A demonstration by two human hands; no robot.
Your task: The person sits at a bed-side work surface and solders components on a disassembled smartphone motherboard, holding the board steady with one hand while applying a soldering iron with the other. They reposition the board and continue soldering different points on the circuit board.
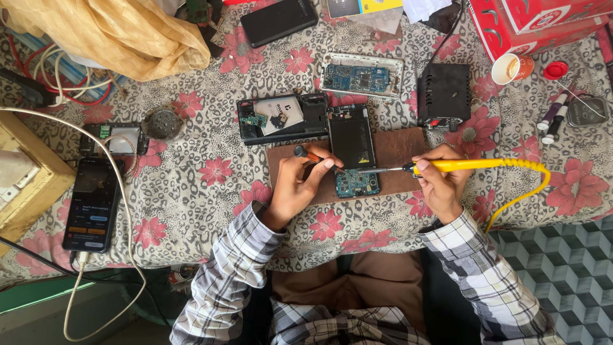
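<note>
- Fingers (317,167) of the left hand (295,188) pinch a small screwdriver (311,155) with an orange shaft and dark cap, its tip angled down toward the opened phone (353,153).
- Fingers (429,167) of the right hand (442,185) are curled tight around the yellow handle of a soldering iron (447,166); its metal tip reaches left to the blue circuit board (357,184) at the phone's lower end.
- That opened phone lies upright on a brown mat (399,153) on the desk (211,185), which is covered in a leopard-and-flower cloth, between the two hands.
- A yellow coiled cord (533,185) runs from the iron's handle off the desk's near edge.
- Just above the mat: a second dismantled phone shell (281,118) holding a white-labelled battery, and a white phone frame (362,76) holding a blue board.
- A black box (444,96) stands just beside the mat's upper right corner.
- A paper cup (513,67) lies tipped on its side near the red carton (543,22); what is in it cannot be told.
- At left, a lit phone (94,204) on a white cable (121,211), and a small round metal dish (161,122).
</note>
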